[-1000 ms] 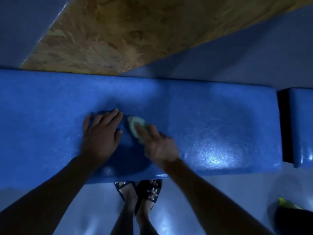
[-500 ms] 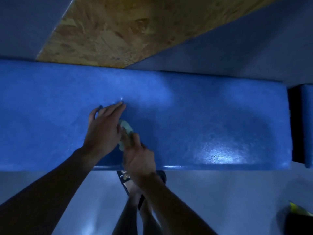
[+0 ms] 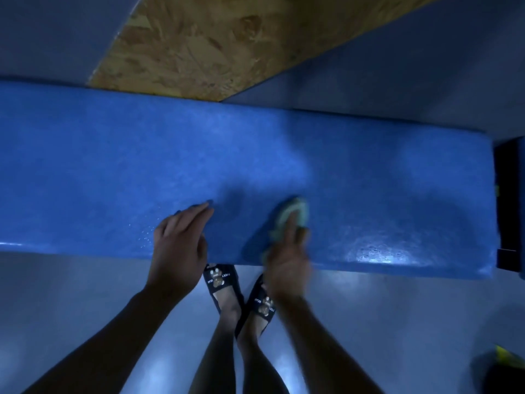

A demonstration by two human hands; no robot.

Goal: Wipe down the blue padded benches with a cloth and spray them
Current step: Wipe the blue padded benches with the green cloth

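Observation:
A long blue padded bench (image 3: 369, 172) runs across the view in front of me. My right hand (image 3: 287, 260) presses a pale green cloth (image 3: 295, 213) onto the bench near its front edge; the hand is blurred with motion. My left hand (image 3: 179, 245) lies flat on the bench top to the left of the cloth, fingers together, holding nothing. Small wet droplets glint on the bench left of that hand. No spray bottle is in view.
A chipboard panel (image 3: 199, 44) leans behind the bench. A second blue bench (image 3: 521, 155) starts past a dark gap at the right edge. My feet in dark sandals (image 3: 220, 280) stand on the grey floor. A dark object with a yellow part (image 3: 502, 365) sits bottom right.
My right hand has swept the cloth to the right, away from my left hand, after drawing it close half a second ago. The left hand stays planted on the bench.

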